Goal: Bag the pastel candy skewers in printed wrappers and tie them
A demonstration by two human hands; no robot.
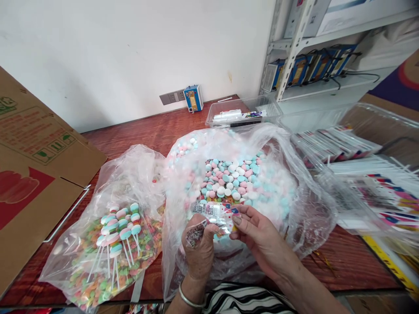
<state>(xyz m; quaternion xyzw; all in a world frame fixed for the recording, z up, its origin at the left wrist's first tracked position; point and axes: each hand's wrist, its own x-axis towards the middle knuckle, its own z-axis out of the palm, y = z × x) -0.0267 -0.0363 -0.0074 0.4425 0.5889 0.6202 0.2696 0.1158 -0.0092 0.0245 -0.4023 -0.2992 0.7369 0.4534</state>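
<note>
We see the left hand (pixel 200 253) closed on one end of a clear printed wrapper (pixel 212 211), with its thumb on top. The right hand (pixel 250 226) pinches the other end between thumb and finger, so both grips are clamped on it. The wrapper is held above the near side of a big bag (pixel 173 244), just in front of the candies (pixel 229 176). A crumpled printed piece (pixel 195 234) shows in the left palm; we cannot tell if it belongs to the same wrapper. The print is too blurred for us to read, and the left fingers are partly hidden.

The plastic makes many candies look foggy; only in the opening do we see them clearly, pink, blue and white. To the left, lollipops (pixel 113 235) lie on a small bag (pixel 131 163) of coloured sweets, whose shapes are hard to make out. The carton (pixel 39 161) is cut off by the left edge. At the right, more wrappers (pixel 376 192) lie behind clear plastic, and glare hides part of them.
</note>
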